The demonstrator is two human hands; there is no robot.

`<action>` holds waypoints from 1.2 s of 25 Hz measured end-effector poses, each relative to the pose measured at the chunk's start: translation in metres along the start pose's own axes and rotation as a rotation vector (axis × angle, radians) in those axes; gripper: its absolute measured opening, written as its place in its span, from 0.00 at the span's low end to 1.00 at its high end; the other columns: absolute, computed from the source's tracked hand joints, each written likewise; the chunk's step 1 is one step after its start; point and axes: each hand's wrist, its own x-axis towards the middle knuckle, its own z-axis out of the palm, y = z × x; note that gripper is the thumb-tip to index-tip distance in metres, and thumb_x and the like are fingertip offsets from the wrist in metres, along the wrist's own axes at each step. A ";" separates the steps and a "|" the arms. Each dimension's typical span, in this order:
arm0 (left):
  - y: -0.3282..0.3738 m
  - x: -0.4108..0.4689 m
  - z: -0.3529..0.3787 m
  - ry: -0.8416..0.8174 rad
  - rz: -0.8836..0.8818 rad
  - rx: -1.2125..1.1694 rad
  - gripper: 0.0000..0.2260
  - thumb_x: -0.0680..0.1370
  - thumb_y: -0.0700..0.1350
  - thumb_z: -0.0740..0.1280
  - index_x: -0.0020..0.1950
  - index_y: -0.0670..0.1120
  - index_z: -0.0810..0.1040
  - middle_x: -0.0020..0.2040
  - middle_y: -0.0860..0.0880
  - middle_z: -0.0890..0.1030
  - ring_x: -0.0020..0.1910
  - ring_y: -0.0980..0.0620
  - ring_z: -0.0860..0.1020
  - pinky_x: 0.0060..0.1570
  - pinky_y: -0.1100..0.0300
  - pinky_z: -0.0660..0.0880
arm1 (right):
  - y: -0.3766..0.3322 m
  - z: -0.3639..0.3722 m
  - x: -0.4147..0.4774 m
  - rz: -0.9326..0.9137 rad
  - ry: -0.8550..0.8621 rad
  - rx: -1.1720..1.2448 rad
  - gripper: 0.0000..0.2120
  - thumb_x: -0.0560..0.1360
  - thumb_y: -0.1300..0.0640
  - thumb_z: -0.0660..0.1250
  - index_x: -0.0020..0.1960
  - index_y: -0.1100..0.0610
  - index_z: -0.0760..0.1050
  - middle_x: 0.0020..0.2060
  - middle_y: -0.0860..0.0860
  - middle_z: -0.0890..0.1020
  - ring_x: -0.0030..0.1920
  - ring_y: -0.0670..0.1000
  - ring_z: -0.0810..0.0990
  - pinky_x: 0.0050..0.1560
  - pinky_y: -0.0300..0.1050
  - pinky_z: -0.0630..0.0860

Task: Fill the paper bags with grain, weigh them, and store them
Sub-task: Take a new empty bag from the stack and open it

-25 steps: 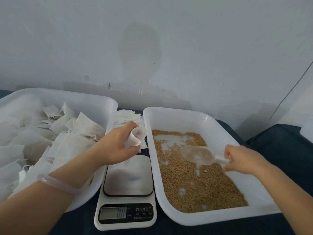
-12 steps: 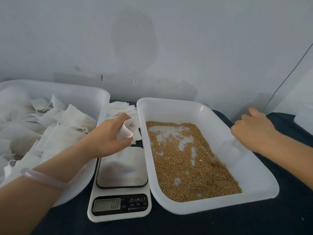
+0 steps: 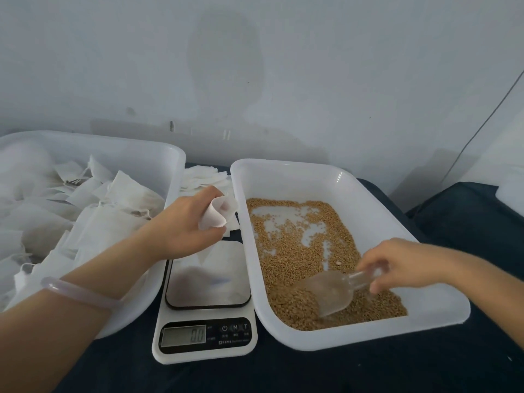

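On the dark desk (image 3: 312,373), a white tray (image 3: 368,340) holds a thin layer of grain (image 3: 297,251). The right hand (image 3: 402,262) grips the handle of a clear scoop (image 3: 331,290), whose bowl lies in the grain near the tray's front. The left hand (image 3: 181,225) pinches an empty paper bag (image 3: 217,212) with its mouth open, above the far edge of the scale (image 3: 207,279) between the trays. A second tray (image 3: 175,165) on the left is heaped with bags (image 3: 113,222).

A pale, scuffed wall (image 3: 326,80) fills the back, a soft rounded shadow (image 3: 226,61) on it. 1 thin cable (image 3: 480,129) slants down the wall's right side. Below the wall lies dark blue cloth (image 3: 283,375).
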 end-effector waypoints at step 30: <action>0.076 0.017 0.005 -0.016 0.003 -0.260 0.21 0.65 0.55 0.70 0.55 0.53 0.68 0.44 0.56 0.76 0.42 0.59 0.76 0.39 0.63 0.74 | 0.024 0.018 -0.042 -0.033 0.610 0.236 0.14 0.75 0.52 0.67 0.55 0.35 0.71 0.51 0.37 0.78 0.56 0.42 0.75 0.68 0.49 0.62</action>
